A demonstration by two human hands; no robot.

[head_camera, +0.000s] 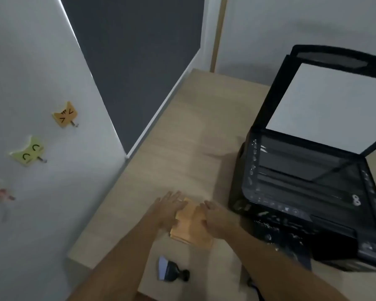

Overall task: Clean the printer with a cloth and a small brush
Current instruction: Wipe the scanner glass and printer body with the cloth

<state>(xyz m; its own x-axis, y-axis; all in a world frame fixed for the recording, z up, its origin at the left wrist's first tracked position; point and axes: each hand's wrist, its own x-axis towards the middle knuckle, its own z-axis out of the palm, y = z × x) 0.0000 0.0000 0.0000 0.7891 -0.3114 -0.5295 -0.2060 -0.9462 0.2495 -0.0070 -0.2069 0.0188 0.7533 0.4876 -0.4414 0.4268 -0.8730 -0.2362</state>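
Observation:
An orange folded cloth (pixel 188 228) lies on the light wooden table (pixel 182 135). My left hand (pixel 168 208) rests flat on its left edge with fingers spread. My right hand (pixel 215 218) presses flat on its right side. A small black brush (pixel 170 271) with pale bristles lies on the table just nearer to me, between my forearms. The black printer (pixel 308 185) stands to the right with its scanner lid (pixel 328 105) raised, showing the white pad and the dark glass.
A white wall on the left carries cat-shaped hooks, one orange (pixel 66 115) and one green (pixel 28 152). A dark panel (pixel 135 51) fills the corner behind the table. The table's near-left edge (pixel 78 253) drops off close to the wall.

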